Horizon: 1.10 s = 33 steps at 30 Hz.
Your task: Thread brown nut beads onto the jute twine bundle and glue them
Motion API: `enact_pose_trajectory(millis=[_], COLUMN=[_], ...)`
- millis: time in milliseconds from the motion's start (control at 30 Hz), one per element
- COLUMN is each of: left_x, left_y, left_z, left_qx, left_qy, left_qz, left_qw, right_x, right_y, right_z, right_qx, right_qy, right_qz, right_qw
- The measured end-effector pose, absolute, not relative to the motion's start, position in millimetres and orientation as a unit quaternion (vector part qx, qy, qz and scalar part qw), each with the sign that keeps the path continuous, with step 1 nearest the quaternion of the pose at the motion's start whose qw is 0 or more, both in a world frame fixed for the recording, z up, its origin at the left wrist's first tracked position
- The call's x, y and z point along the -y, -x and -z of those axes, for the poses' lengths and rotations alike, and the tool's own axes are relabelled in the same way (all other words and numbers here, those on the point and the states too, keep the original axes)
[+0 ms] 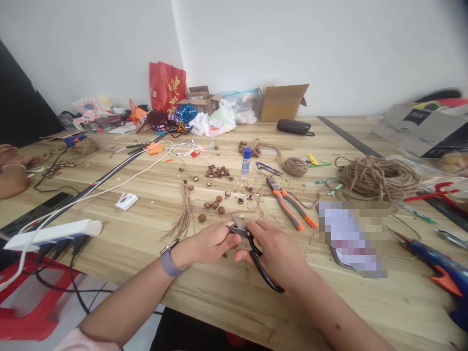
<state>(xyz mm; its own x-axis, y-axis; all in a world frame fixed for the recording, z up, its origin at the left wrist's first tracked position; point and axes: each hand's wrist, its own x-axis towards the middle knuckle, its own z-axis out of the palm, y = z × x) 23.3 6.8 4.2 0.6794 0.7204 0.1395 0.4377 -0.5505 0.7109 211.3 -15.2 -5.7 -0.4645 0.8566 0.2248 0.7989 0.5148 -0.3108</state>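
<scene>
Light was bright and diffuse, source out of frame. Wall (pixel 310 44) read pale; shadows on tabletop (pixel 146 209) were soft. Scissors (pixel 244 233) appeared fairly clear; glue gun (pixel 431 256), right edge, was stretched, blurred. 1 phone (pixel 351 239) was pixelated.

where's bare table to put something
Bare wood shows between the white power strip and tan twine strands, and between the right forearm and blue-orange glue gun. Brown round shells and orange-handled pliers crowd the middle.
</scene>
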Motion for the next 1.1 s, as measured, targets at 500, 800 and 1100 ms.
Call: enact_pose_trajectory(millis=[500,800,1100], left_x=[-4,-4,-10], left_y=[-18,-14,-15], left_z=[-12,-10,-12], left_qx=[-0.298,-0.321,-0.275], left_qy=[-0.841,-0.815,-0.886], left_qz=[-0.145,-0.179,-0.149], left_qw=[0.428,0.448,0.343], right_x=[13,11,11], right_y=[-215,-215,-216], right_z=[12,13,5], right_qx=[0.870,0.857,0.880], right_qy=[0.476,0.469,0.429], right_qz=[-0.039,-0.071,-0.094], right_qw=[0.119,0.200,0.182])
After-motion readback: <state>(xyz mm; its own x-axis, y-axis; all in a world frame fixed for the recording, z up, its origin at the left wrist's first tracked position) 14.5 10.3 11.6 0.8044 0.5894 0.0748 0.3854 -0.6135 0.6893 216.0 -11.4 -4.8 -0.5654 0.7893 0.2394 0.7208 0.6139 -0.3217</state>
